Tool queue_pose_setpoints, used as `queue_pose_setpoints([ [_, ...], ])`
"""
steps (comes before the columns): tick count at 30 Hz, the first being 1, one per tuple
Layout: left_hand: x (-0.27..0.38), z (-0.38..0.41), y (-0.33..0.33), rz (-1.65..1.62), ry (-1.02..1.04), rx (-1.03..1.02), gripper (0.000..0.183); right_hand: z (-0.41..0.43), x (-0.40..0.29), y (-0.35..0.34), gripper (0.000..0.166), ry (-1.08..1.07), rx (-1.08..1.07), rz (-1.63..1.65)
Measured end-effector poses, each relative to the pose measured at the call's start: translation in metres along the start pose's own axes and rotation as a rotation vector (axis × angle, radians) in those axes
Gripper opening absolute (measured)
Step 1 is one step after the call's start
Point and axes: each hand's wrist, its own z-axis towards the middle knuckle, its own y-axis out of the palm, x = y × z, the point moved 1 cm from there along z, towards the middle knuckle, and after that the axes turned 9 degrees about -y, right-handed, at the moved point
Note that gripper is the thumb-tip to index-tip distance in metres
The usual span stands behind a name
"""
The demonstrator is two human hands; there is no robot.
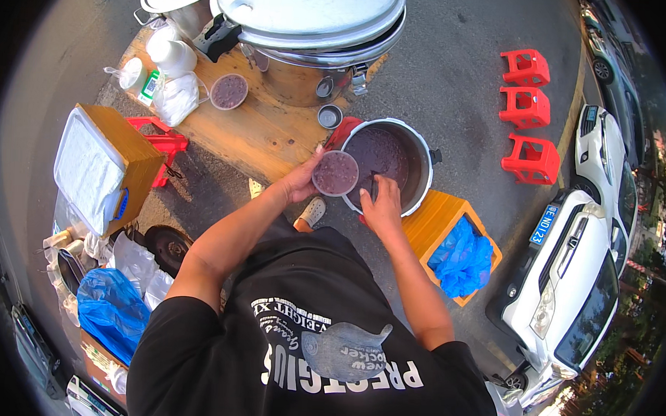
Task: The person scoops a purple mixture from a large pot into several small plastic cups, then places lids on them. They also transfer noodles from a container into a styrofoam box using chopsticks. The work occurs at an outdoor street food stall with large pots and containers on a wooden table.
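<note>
My left hand [302,180] holds a round clear plastic bowl [335,173] by its side, at the left rim of a deep metal pot [421,173]. Purplish porridge-like food with small lumps fills the bowl. More of the same food [377,154] lies inside the pot. Over the pot's near side, my right hand [382,203] grips a dark handle [374,186]; its lower end is hidden. A second filled bowl [229,91] stands on the wooden table [247,132], near a small metal cup [329,117].
A large lidded metal pot [313,17] takes up the table's far end. White containers [172,56] and a plastic bag [177,98] sit left. A wooden box [430,220] holds blue bags [462,258]. Red stools [531,159] and parked cars [570,274] stand right; a lidded box [92,169] stands left.
</note>
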Motion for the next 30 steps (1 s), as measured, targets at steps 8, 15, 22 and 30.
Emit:
queue_pose_setpoints([
  [8, 0.038, -0.076, -0.067, -0.101, 0.186, 0.009, 0.076, 0.104, -0.171, 0.041, 0.102, -0.429, -0.313, -0.12],
  [15, 0.068, -0.139, -0.141, -0.203, 0.286, 0.093, 0.082, 0.146, -0.249, 0.122, 0.122, -0.572, -0.563, -0.216],
  [22, 0.097, -0.183, -0.202, -0.275, 0.367, 0.123, 0.088, 0.186, -0.308, 0.178, 0.115, -0.671, -0.595, -0.189],
  [30, 0.102, -0.234, -0.271, -0.335, 0.351, 0.418, 0.1, 0.218, -0.344, 0.243, 0.112, -0.694, -0.582, -0.207],
])
